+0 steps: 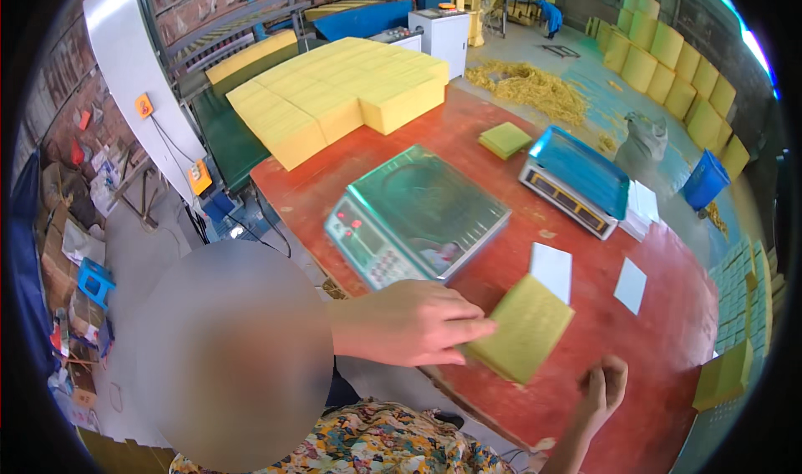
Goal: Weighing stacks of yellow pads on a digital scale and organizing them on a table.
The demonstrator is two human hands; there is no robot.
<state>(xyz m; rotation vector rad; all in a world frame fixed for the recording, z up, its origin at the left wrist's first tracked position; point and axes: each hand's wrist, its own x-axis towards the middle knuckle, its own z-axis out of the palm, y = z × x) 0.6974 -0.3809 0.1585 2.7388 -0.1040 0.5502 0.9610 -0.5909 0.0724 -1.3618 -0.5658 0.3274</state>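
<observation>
One yellow sheet stack (528, 330) on red table (656, 353), near side; left hand (422, 322) at its left edge, cannot tell if grasping; right hand (603, 385) curled, apart at right, hold unclear.

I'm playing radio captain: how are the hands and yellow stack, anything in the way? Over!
Left hand at edge of yellow stack. Right hand curled, apart from it. Stack on red table; white card right behind.

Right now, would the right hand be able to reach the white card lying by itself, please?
Likely yes: only bare red tabletop shows between the right hand and that white card, with the yellow stack to the left.
</observation>
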